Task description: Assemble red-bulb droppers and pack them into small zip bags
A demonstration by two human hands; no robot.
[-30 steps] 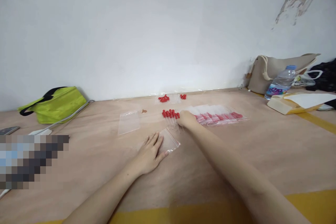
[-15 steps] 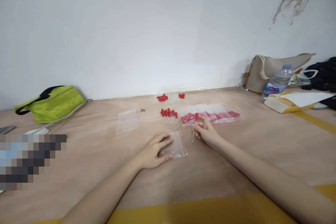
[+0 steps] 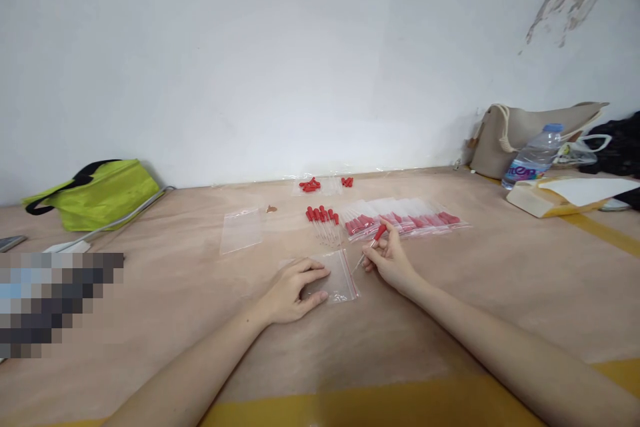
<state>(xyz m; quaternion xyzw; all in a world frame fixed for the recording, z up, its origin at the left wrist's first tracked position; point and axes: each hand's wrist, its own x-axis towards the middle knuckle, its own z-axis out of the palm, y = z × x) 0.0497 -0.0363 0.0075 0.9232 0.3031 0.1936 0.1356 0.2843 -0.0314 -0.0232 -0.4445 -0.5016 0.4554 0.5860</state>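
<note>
Between the fingertips of my right hand [image 3: 390, 260] is a glass dropper with a red rubber bulb [image 3: 380, 232]. It tilts, with its thin tip down and to the left, by the red-striped edge of a clear zip bag [image 3: 340, 273]. Whether the tip is inside the bag I cannot tell. My left hand [image 3: 295, 290] lies on the left part of that bag, fingers apart, and covers some of it. Just behind the bag lies a bunch of droppers [image 3: 323, 217] with red bulbs. Filled zip bags [image 3: 405, 217] with red bulbs inside overlap in a row beyond my right hand.
Loose red bulbs [image 3: 310, 185] lie on clear plastic by the wall. Flat clear bags [image 3: 241, 230] are left of the droppers. A green bag [image 3: 105, 197] stands far left; a water bottle [image 3: 533, 157], a beige bag [image 3: 483, 147] and an envelope [image 3: 540, 199] are at right.
My right hand has tilted the dropper from nearly upright to slanting, and its tip has moved left to the zip bag's edge. My left hand has stayed on the bag.
</note>
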